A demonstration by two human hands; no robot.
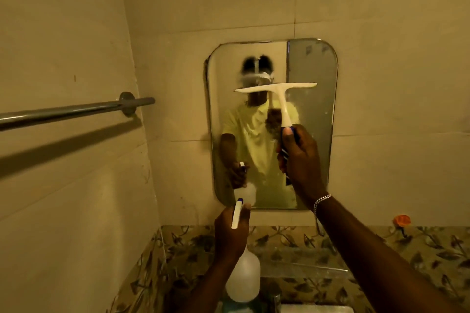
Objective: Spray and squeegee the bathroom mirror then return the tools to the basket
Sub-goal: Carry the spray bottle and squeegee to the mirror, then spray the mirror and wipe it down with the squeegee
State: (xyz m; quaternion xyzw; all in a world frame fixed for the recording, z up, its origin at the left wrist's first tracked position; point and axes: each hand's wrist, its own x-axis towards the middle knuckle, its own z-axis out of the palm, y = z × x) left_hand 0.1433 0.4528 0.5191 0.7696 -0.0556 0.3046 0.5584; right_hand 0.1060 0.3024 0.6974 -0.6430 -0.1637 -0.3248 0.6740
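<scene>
With the squeegee (276,89) gripped by its handle in the closed right hand (300,157), blade above the fist on the mirror (315,119), and the spray bottle (243,277) clasped in the left hand (230,231), even downward strokes should be drawn, slightly overlapped.

mirror (312,134) on the back wall, squeegee (277,94) up against its middle, right hand (300,157) gripping the handle below, spray bottle (243,274) lower left in the left hand (230,231) — towel bar (63,112) off on the left wall
</scene>
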